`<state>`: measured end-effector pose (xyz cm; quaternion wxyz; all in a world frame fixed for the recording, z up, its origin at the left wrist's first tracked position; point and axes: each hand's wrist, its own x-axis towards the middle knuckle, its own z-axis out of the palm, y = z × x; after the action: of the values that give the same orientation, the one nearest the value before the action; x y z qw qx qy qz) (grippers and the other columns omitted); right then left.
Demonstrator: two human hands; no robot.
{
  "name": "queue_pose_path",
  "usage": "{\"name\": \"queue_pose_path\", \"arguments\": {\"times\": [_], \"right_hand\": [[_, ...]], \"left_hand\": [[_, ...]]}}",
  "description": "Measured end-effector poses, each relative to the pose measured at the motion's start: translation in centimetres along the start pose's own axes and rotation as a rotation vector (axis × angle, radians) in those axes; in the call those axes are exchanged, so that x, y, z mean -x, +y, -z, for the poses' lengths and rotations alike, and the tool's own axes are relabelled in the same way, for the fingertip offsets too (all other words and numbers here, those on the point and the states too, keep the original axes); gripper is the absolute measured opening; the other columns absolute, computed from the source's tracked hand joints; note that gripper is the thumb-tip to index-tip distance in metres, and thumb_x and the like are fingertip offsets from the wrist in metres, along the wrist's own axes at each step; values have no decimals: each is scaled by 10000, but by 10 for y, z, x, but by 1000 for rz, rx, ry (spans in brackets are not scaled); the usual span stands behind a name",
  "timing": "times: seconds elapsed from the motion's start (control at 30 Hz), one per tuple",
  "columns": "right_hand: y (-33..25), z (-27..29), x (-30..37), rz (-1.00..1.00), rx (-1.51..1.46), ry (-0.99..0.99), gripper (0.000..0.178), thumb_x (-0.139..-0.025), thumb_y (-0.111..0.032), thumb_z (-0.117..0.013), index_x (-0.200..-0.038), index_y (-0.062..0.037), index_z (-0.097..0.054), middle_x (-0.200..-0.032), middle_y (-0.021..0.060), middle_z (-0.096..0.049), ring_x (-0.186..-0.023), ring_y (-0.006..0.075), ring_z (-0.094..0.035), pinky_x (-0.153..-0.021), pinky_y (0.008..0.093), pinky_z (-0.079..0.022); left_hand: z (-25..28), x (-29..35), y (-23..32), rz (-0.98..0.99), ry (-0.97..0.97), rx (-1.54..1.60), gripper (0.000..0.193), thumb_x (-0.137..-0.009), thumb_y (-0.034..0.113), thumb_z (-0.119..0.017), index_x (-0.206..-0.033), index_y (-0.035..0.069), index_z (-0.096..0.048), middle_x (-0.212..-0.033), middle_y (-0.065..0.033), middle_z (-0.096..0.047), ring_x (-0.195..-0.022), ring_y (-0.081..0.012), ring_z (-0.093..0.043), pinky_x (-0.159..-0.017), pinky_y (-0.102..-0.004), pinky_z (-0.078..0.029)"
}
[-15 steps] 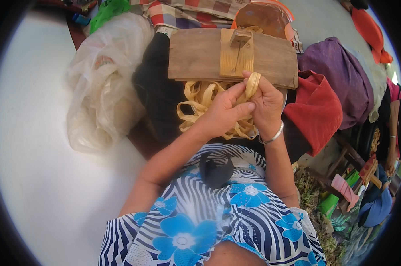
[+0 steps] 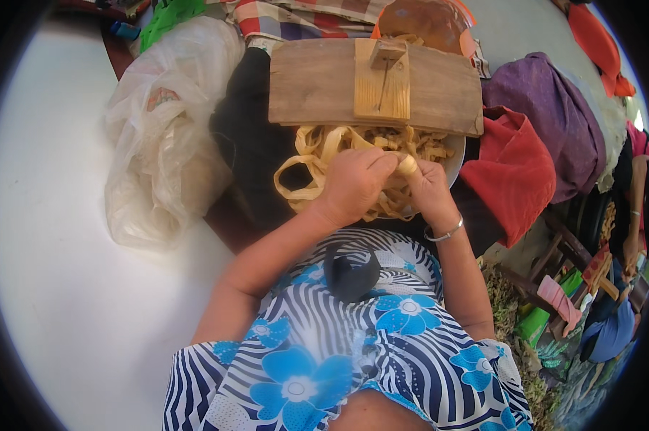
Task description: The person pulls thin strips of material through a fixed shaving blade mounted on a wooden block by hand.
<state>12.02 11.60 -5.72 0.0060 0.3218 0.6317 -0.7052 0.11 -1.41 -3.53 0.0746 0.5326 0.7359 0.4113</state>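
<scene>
A pale tan, ribbon-like strip [image 2: 408, 167] is pinched between my two hands, looped around a fingertip of the right. My left hand [image 2: 351, 181] is closed, its fingertips meeting the strip from the left. My right hand [image 2: 432, 190], with a silver bangle at the wrist, grips it from the right. Both hands are over a heap of similar curled strips [image 2: 311, 167] in a round basin [image 2: 459, 159], whose pale rim shows at the right. Across the basin's far side lies a brown wooden board [image 2: 306, 85] with a lighter wood piece [image 2: 367, 97] and a small block on it.
A cloudy plastic bag [image 2: 170, 151] stands left, beside black cloth [image 2: 245, 115]. An orange-rimmed bag [image 2: 425, 25] is behind the board. Red cloth [image 2: 511, 172] and a purple cloth bundle [image 2: 543, 122] lie right. Another person's arm [image 2: 634, 208] shows at far right.
Both hands have come down toward me, away from the board. The strip's upright loop is now wound close at the right fingertips, and the left fingers have curled in.
</scene>
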Motion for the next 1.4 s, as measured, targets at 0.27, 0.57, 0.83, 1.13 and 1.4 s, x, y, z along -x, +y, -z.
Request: {"name": "queue_pose_path", "arguments": {"times": [0.27,0.57,0.83,1.13,1.4], "right_hand": [[-24,-11,13,-134,-808,-166,329,-957,-249,-571,-1145,20,-603,-1052,70,-648,-923,157,-630,-848,291,-507],[-30,-15,0,500,53,340,77,-794,-2,-648,-845,54,-657,-1191,144,-562,-1045,207,-568,-875,298,-451],[-29,-1,5,493,47,366,213,-810,-29,-659,-1010,41,-649,-1184,125,-547,-1034,198,-543,-871,290,-453],[-59,30,-9,412,192,84,395,-873,-215,-651,-1192,9,-587,-1053,102,-622,-920,158,-581,-822,279,-476],[-63,38,-24,102,-20,-218,133,-885,-62,-623,-976,28,-656,-746,9,-622,-614,60,-568,-580,202,-476]], "left_hand": [[1,-6,5,-31,72,76,227,-791,111,-620,-1003,30,-622,-866,-103,-581,-793,-328,-580,-651,-402,-474],[1,-30,14,483,-71,275,186,-909,178,-550,-936,-4,-576,-769,-128,-582,-759,-319,-601,-665,-379,-474],[18,21,8,684,-243,687,184,-941,186,-550,-903,12,-591,-703,-48,-540,-584,-137,-495,-551,-306,-426],[41,-10,8,-52,-109,-302,70,-832,103,-638,-842,41,-607,-764,-102,-596,-659,-314,-576,-555,-338,-450],[47,-35,-26,514,-398,549,174,-921,166,-580,-888,2,-629,-668,-15,-544,-599,-95,-486,-554,-257,-401]]}}
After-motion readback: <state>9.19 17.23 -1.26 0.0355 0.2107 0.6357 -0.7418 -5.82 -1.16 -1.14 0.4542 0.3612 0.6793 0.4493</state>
